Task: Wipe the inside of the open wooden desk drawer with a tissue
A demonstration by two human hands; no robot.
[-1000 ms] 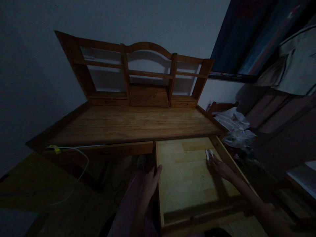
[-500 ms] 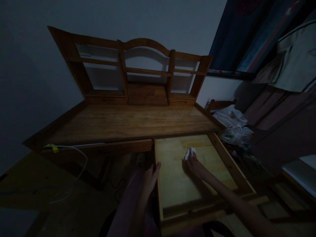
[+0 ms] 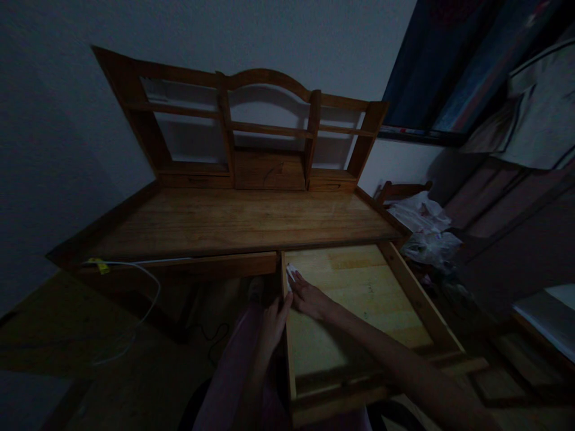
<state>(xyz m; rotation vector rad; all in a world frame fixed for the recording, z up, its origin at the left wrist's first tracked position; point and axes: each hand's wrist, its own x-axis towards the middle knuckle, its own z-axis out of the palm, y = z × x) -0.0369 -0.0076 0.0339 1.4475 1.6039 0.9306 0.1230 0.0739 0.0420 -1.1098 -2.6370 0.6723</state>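
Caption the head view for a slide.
Right hand holds a white cloth in the far-left corner of the open drawer; left hand rests on its side wall.

Right of the right grip (image 3: 309,298) the drawer (image 3: 372,287) floor lies bare to its far wall; just left stands its side wall, the left grip (image 3: 273,318) on it; ahead the desk (image 3: 233,221) edge overhangs

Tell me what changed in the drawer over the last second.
The right hand swept the white cloth leftward across the floor of the drawer, from near the right wall to the back left corner, keeping it under its fingers throughout. The left hand stayed on the drawer's left wall. The drawer remained pulled out; the desk and cable did not move.
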